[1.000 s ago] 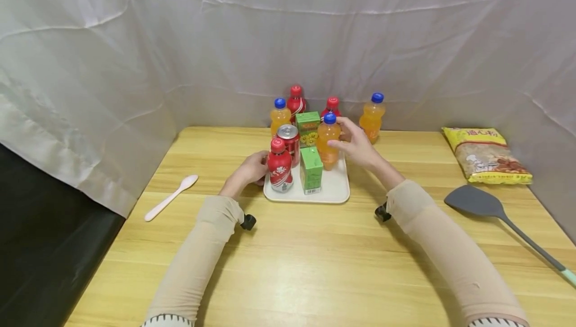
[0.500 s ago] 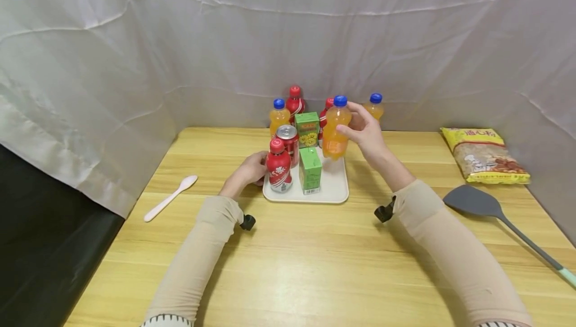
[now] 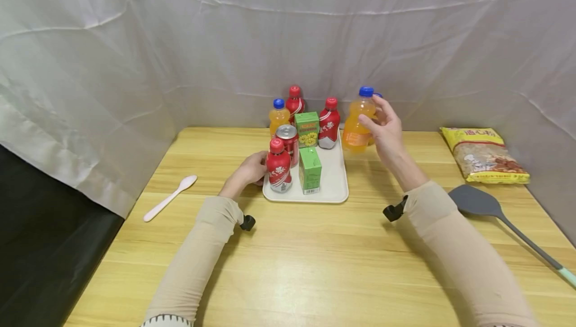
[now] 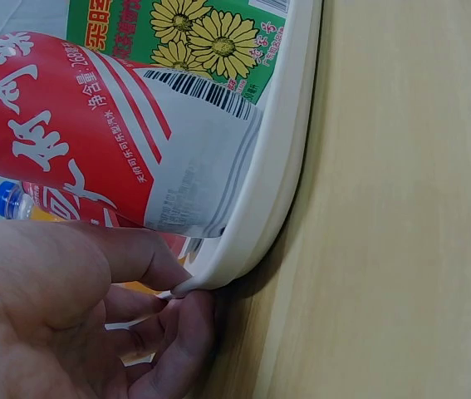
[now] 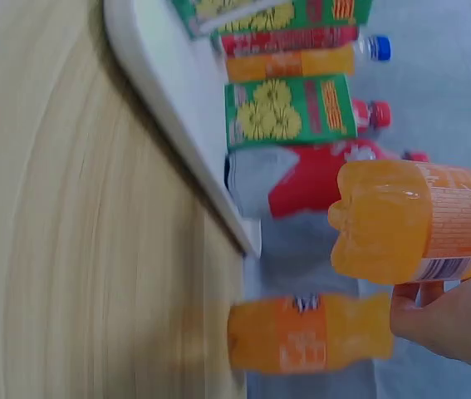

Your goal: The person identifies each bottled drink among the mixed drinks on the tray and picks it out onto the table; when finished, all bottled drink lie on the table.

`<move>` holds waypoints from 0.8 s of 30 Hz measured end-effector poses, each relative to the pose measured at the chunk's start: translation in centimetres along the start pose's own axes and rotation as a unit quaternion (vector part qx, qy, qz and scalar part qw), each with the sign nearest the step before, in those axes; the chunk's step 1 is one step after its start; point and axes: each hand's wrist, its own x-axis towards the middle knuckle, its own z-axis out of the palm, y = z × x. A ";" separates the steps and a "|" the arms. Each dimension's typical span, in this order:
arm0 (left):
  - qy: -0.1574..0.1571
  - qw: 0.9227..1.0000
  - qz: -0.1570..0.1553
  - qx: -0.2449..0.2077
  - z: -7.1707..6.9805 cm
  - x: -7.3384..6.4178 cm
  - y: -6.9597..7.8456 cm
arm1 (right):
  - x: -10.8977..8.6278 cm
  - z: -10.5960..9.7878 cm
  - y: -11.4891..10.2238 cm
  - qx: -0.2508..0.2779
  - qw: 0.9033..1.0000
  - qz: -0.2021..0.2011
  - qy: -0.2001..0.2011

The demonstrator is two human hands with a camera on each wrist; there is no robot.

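Observation:
My right hand (image 3: 388, 129) grips an orange soda bottle (image 3: 357, 129) with a blue cap, held up off the table just right of the white tray (image 3: 330, 192). In the right wrist view a second orange soda bottle (image 5: 306, 334) stands on the table beyond it, mostly hidden in the head view. My left hand (image 3: 252, 168) pinches the tray's left rim between thumb and fingers. Close to that thumb stands a red cola bottle (image 4: 94, 133). Also on the tray are a red can (image 3: 290, 142), two green drink cartons (image 3: 310, 171), more red bottles (image 3: 329, 124) and another orange bottle (image 3: 279, 117).
A pale pink spoon (image 3: 171, 198) lies on the table at the left. Toward the right are a yellow pasta bag (image 3: 486, 156) and a grey spatula (image 3: 477, 201) with a mint handle end. Grey cloth (image 3: 288, 42) hangs along the back and sides.
The orange soda bottle has risen from the tray and moved right past its edge in my right hand. The red bottle behind it now shows fully. My left hand stays put.

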 end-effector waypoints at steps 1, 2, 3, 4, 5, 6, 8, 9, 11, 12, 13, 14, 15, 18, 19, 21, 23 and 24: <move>0.000 1.000 0.001 0.000 0.0 0.0 0.1 | 0.1 -0.5 0.0 0.011 1.000 -0.002 0.003; 0.000 1.000 0.002 0.000 0.0 0.0 0.1 | 0.1 -1.0 -0.1 0.017 1.000 -0.003 0.008; 0.000 1.000 0.002 0.000 0.0 0.0 0.2 | 0.2 -1.5 -0.1 0.025 1.000 -0.004 0.014; 0.000 1.000 0.001 -0.001 0.0 0.0 0.2 | 0.2 -2.0 -0.2 0.028 0.999 0.000 0.019; 0.000 1.000 0.001 -0.001 0.0 0.0 0.2 | 0.2 -2.5 -0.2 0.025 0.999 0.006 0.023; 0.000 1.000 0.000 -0.001 0.0 0.0 0.2 | 0.2 -3.0 -0.3 0.028 0.999 0.012 0.027; -0.001 1.000 -0.004 0.001 0.0 0.0 0.2 | 0.2 -4.1 -0.3 0.022 0.999 0.024 0.038; -0.002 1.000 -0.005 0.002 0.1 0.0 0.2 | 0.3 -4.7 -0.2 0.024 0.998 0.030 0.043; -0.002 1.000 -0.004 0.004 0.0 0.0 0.2 | 0.4 -5.8 -0.1 0.025 0.997 0.037 0.057; -0.001 1.000 -0.003 0.005 0.0 0.0 0.2 | 0.5 -6.3 0.0 0.025 0.997 0.038 0.064; -0.002 1.000 -0.003 0.006 0.0 0.0 0.2 | 0.5 -6.7 0.1 0.020 0.996 0.040 0.073; -0.001 1.000 -0.003 0.006 0.0 -0.1 0.1 | 0.6 -7.1 0.1 0.016 0.996 0.043 0.081; -0.001 1.000 -0.002 0.006 0.0 -0.1 0.1 | 0.7 -7.5 0.2 0.011 0.995 0.046 0.089; 0.001 1.000 -0.003 0.004 0.0 -0.1 0.1 | 1.1 -8.4 0.2 -0.015 0.992 0.061 0.111; 0.000 1.000 -0.003 0.004 0.0 -0.1 0.2 | 1.2 -8.7 0.1 -0.024 0.990 0.068 0.117; 0.000 1.000 -0.004 0.002 0.0 -0.1 0.2 | 1.4 -9.1 0.0 -0.044 0.987 0.081 0.128; -0.001 1.000 -0.004 0.001 0.1 -0.2 0.2 | 1.6 -9.5 -0.1 -0.061 0.985 0.091 0.136; -0.002 1.000 -0.004 0.000 0.1 -0.1 0.2 | 1.7 -9.6 0.0 -0.074 0.983 0.095 0.139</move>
